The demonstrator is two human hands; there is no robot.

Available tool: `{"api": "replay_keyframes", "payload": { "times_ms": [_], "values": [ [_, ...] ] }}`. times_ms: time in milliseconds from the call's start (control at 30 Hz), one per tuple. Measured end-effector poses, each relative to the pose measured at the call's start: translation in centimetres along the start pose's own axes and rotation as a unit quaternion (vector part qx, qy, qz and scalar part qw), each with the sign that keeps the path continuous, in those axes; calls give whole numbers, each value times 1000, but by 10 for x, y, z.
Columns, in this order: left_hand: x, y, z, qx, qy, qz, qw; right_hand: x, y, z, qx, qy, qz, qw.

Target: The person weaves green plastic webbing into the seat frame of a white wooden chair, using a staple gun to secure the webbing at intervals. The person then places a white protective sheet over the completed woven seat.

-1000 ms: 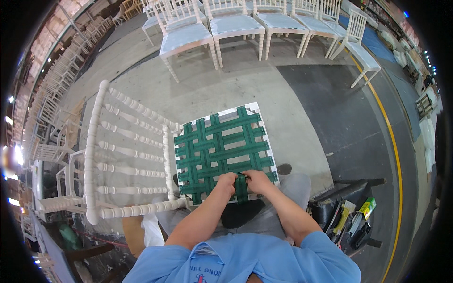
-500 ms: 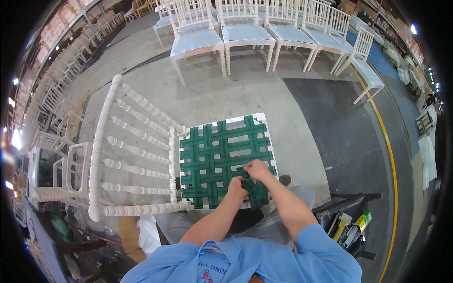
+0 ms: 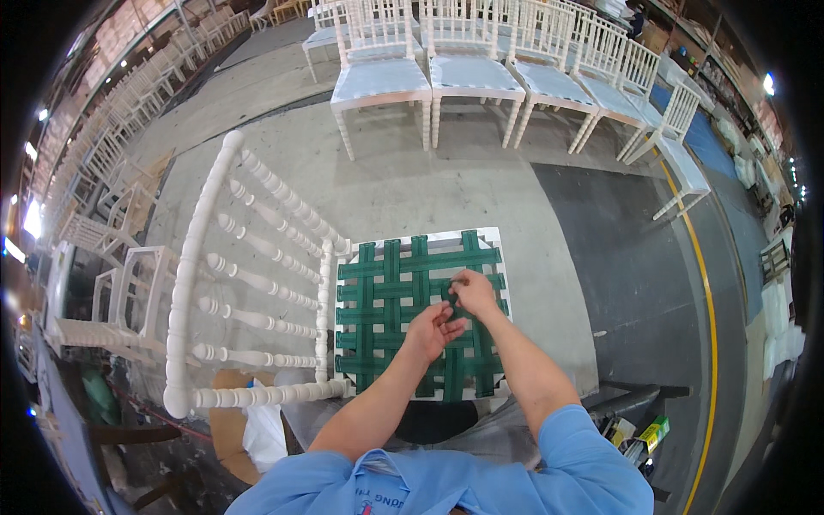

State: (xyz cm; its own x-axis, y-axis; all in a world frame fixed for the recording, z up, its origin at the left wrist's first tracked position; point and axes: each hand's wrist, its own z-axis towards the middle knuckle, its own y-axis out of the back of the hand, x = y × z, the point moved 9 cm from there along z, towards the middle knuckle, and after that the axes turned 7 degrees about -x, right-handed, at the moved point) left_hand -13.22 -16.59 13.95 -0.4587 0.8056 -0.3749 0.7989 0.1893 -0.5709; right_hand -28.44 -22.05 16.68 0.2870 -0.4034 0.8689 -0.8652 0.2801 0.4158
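a concrete floor (image 3: 481, 189) fills most of the view, pale grey on the person's left and darker grey on the right, with a yellow line (image 3: 705, 283) curving down the right side. a row of white chairs (image 3: 481, 69) with pale padded seats stands along the far edge of the floor, and stacks of more white chair frames (image 3: 103, 163) line the left rim.

close in front of the person a white chair (image 3: 257, 283) lies with its spindled back (image 3: 249, 266) stretched out to the left and its square seat frame facing up. green webbing (image 3: 403, 300) is woven across that seat frame in a lattice of crossing straps, with the white frame showing at the corners.

both forearms come up from the lower edge, out of blue sleeves (image 3: 549, 463). the right hand (image 3: 474, 292) rests over the right half of the webbing, its fingers pinched together on a strap near the middle of the lattice. the left hand (image 3: 433, 326) lies just beside and below it, touching the webbing, fingers curled narrow; whether they grip a strap cannot be told.

a small green and yellow box (image 3: 652, 429) sits among dark items low on the right, well apart from the hands.
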Motion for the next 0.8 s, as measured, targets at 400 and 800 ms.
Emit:
{"api": "replay_keyframes", "payload": {
  "times_ms": [400,800],
  "values": [
    [-14,-27,86,-19,17,-217,976,-25,19,32,-40,3,-114,993],
    [-22,-20,87,-82,44,-185,978,6,-5,67,-82,34,-167,982]
  ]
}}
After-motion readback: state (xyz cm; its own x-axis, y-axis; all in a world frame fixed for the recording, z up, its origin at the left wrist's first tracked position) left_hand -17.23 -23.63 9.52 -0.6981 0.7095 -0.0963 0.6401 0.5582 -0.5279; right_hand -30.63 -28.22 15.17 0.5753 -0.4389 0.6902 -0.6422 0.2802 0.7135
